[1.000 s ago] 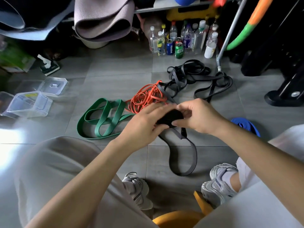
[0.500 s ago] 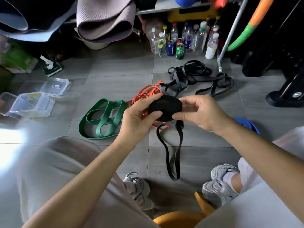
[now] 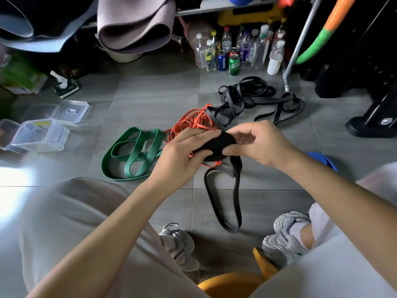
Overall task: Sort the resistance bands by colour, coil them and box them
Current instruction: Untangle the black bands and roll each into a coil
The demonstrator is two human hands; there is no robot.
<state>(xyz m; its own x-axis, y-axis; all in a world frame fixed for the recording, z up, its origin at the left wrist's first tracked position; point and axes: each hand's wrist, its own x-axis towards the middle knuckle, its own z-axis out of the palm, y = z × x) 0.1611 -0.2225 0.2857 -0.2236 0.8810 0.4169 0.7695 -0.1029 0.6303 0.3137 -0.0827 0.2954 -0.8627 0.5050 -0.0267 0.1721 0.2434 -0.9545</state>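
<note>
The black coil (image 3: 217,145), green band (image 3: 133,155) and orange bands (image 3: 193,123) look like smooth, matt rubber, lying on smooth grey floor tiles (image 3: 150,112) with a dull sheen, near glossy clear-plastic boxes (image 3: 40,136), a bare metal pole (image 3: 303,37) and a ribbed, matt rolled mat (image 3: 133,22).

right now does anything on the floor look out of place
The orange bands and loose black bands overlap in one tangle, colours mixed. A blue band lies alone, partly behind the right forearm.

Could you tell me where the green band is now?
In the head view, the green band lies on the floor left of centre, beside the orange bands.
</note>
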